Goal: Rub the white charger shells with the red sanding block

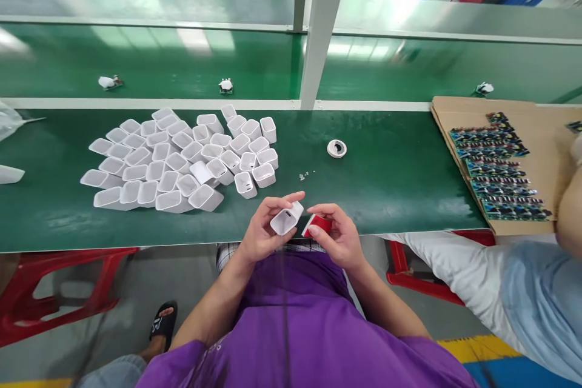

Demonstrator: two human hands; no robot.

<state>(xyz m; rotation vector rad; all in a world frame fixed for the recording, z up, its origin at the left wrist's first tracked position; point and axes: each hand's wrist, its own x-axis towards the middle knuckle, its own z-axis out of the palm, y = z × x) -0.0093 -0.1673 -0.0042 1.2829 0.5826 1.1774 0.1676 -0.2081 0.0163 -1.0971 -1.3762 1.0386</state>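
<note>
My left hand [264, 230] is closed around a white plastic housing [285, 222], a hollow box whose open end and a small dark slot face me. Close beside it, at the table's near edge, my right hand [339, 235] grips a small red block with a white edge [318, 225]; its exact kind is not clear. Between the two held things is a narrow gap. Several similar white housings [169, 180] stand packed together on the green table to the left, mostly with their open ends up. Tiny white bits [304, 176] lie just beyond my hands.
A round white roll [337, 148] lies on the green table [386, 194]. To the right, cardboard [541, 170] bears rows of circuit boards [500, 173], with a co-worker's arm [570, 212] beside it. A white post [321, 36] rises at the back. Red stools [68, 285] stand below.
</note>
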